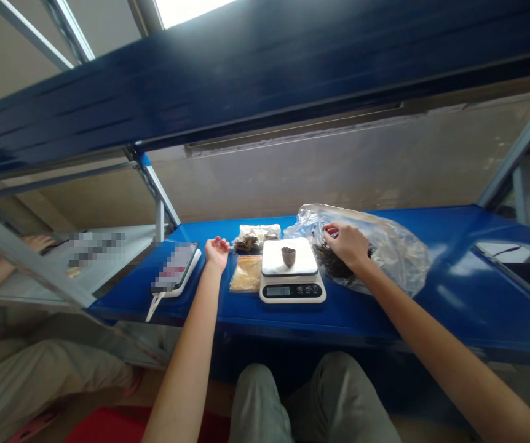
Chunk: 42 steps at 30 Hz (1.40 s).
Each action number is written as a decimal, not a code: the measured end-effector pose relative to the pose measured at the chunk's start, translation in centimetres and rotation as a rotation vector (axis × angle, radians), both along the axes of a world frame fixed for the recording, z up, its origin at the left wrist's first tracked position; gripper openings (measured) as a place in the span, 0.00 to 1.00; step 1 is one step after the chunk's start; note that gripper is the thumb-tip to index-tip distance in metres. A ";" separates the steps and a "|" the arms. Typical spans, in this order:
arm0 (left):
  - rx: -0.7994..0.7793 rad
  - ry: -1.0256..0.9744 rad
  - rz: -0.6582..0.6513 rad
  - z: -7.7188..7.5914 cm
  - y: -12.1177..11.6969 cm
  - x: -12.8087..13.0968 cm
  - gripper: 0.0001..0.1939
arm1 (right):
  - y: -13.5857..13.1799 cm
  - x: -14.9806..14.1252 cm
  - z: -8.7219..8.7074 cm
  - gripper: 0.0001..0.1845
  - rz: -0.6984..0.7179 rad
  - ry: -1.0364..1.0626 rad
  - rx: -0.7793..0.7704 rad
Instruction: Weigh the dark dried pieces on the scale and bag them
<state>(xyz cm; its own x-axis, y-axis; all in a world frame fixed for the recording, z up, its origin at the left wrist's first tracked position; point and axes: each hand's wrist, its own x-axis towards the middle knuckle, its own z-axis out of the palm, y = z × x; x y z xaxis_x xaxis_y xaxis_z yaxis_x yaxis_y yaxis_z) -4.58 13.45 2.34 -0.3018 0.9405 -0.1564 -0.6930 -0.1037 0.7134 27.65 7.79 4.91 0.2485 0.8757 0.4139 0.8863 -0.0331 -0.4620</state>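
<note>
A white digital kitchen scale (291, 294) stands in front of me on the blue shelf, its display lit. On its pan sits a small brown cup (288, 257) with dark bits inside. My right hand (347, 243) is over a clear plastic bag (391, 246) of dark dried leaf-like pieces (334, 261), fingertips drawn together; what they pinch is too small to make out. To the left of the scale, my left hand (217, 252) rests palm up, fingers loosely bent, with nothing visible in it. Near it lie a flat yellowish packet (245, 274) and a bag of brown dried pieces (249, 240).
A phone (177, 267) lies on a white block at the left, a strap hanging from it. Another dark-screened device (521, 267) lies at the right. A blue upper shelf (265, 74) crosses overhead. Another person's hand (37, 242) shows at the far left.
</note>
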 end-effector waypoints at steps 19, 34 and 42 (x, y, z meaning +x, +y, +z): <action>0.125 0.534 0.268 0.8 -1.8 2.3 0.11 | 0.0 -0.4 0.1 0.15 0.021 0.018 0.030; 0.341 1.675 0.033 -0.7 -9.6 4.0 0.06 | 0.8 -0.1 -0.7 0.19 0.078 0.084 0.065; 0.321 1.960 0.054 -0.9 -9.8 4.3 0.02 | 0.6 -0.1 -0.6 0.17 0.108 0.084 0.055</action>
<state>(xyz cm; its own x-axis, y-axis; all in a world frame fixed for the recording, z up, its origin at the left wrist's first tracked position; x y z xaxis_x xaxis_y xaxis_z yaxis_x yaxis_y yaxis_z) -0.32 3.66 1.46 0.1553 0.8472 0.5081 0.8822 -0.3504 0.3145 27.52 8.36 4.34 0.1894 0.8757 0.4442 0.8416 0.0883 -0.5329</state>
